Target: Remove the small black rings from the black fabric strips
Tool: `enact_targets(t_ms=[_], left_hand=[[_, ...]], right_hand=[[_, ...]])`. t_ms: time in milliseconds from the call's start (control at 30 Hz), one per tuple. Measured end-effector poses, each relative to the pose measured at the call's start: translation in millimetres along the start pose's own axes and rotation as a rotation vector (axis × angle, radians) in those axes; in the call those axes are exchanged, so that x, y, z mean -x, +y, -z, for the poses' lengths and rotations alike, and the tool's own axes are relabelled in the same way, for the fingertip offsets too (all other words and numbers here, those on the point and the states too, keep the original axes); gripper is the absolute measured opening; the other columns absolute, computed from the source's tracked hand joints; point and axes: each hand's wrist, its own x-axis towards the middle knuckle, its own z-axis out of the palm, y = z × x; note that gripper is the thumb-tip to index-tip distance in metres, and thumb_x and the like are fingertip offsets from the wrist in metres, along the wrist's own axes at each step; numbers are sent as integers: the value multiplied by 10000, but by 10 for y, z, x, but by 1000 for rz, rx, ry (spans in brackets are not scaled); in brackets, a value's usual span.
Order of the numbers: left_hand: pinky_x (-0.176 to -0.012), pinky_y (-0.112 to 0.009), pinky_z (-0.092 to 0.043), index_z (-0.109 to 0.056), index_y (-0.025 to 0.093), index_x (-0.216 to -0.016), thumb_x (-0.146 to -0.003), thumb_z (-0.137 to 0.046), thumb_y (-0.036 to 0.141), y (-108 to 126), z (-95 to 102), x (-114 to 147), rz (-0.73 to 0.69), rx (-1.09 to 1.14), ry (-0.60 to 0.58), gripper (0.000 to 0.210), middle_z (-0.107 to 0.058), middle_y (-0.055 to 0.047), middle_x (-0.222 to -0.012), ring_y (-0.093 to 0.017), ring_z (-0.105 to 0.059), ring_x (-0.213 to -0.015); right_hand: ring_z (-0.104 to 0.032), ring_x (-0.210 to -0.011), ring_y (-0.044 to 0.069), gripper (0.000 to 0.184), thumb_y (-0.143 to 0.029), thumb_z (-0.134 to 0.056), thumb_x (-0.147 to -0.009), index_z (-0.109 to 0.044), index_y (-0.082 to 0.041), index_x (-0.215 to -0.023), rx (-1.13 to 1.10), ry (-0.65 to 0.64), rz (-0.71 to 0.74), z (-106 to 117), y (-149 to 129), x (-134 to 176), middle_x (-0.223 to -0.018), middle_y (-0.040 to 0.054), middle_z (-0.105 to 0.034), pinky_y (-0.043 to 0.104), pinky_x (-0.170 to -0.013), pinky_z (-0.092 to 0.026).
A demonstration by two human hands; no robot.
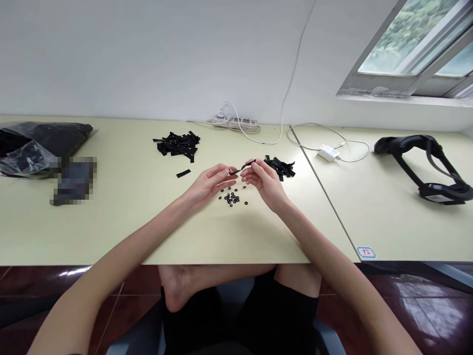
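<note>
The left hand [209, 185] pinches one end of a bent black strip [243, 168], the right hand [268, 185] clamped on the other, near small black round pieces [232, 198].

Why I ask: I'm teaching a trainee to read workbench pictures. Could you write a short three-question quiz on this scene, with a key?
1. What do the left hand and the right hand hold between them?

2. True or false: the small round black pieces lie nearer the front edge of the table than the power strip does.

3. Which of these lies to the right of the seam in the table surface?
A) the dark plastic bag
B) the white charger
C) the power strip

Key:
1. A thin black strip
2. True
3. B
</note>
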Motion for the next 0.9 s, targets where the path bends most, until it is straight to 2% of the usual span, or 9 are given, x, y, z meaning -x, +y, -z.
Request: enact_targets(t_ms=[133, 267, 400, 533, 600, 667, 800, 900], left_hand=[[-1185, -484, -556, -831, 217, -984, -841, -1001, 556, -66, 31, -14, 35, -25, -39, 406, -805, -79, -1145, -281, -762, -1216], [-1190, -509, -564, -825, 210, -922, -758, -1039, 536, -110, 78, -59, 18, -17, 69, 423, -813, -79, -1086, -271, -793, -1091], [-1187, -495, -572, -804, 206, -840, -738, -1035, 545, -84, 109, -71, -28, -66, 146, 423, -813, -79, -1081, -255, -773, -1061], [-1145, -481, -579, -749, 206, -783, -786, -1010, 568, -77, 122, -43, -26, -174, 137, 446, -805, -75, -1018, -249, -760, -1035], [-1083, -469, -590, -696, 208, -778, -795, -1009, 558, -90, 127, -34, -24, -242, 111, 470, -799, -68, -998, -240, -762, -988], [-1032, -454, -598, -677, 217, -839, -787, -1020, 536, -104, 129, -32, -29, -277, 99, 471, -792, -52, -988, -233, -767, -958], [-975, -443, -639, -764, 256, -1110, -795, -1013, 529, -119, 135, -42, 13, -240, 87, 486, -791, -47, -1074, -220, -777, -931], [-849, -409, -660, -823, 256, -1142, -835, -977, 567, -130, 142, -50, 40, -252, 66, 464, -789, -72, -1055, -227, -750, -910]], right_hand=[[-808, -953, 232, 395, -626, -813, -931, -617, -284, -956, -56, -32, -14, -9, -2, -18, -981, 54, -849, 420, -978, -652], [-805, -913, 245, 357, -605, -779, -899, -648, -276, -942, -50, -22, -54, -49, 8, -31, -937, 64, -847, 443, -961, -658], [-798, -862, 245, 358, -586, -720, -951, -698, -245, -841, 41, -41, -78, -100, 58, 7, -869, 81, -831, 443, -927, -652], [-782, -895, 242, 293, -515, -857, -918, -719, -257, -904, 293, -58, 70, -135, 105, 70, -910, 53, -813, 444, -915, -649], [-776, -952, 240, 244, -484, -836, -944, -710, -275, -953, 388, -55, 170, -132, 118, 77, -962, 40, -800, 445, -942, -649], [-771, -983, 233, 188, -451, -780, -989, -693, -284, -983, 449, -48, 235, -113, 122, 70, -994, 33, -788, 445, -980, -643], [-769, -1001, 234, 118, -403, -702, -1037, -660, -293, -1026, 523, -43, 275, -54, 110, 59, -1041, 32, -780, 458, -1018, -628], [-757, -1010, 242, 68, -369, -657, -1060, -652, -301, -1049, 602, -79, 304, -15, 113, 70, -1050, 37, -782, 451, -983, -620]])
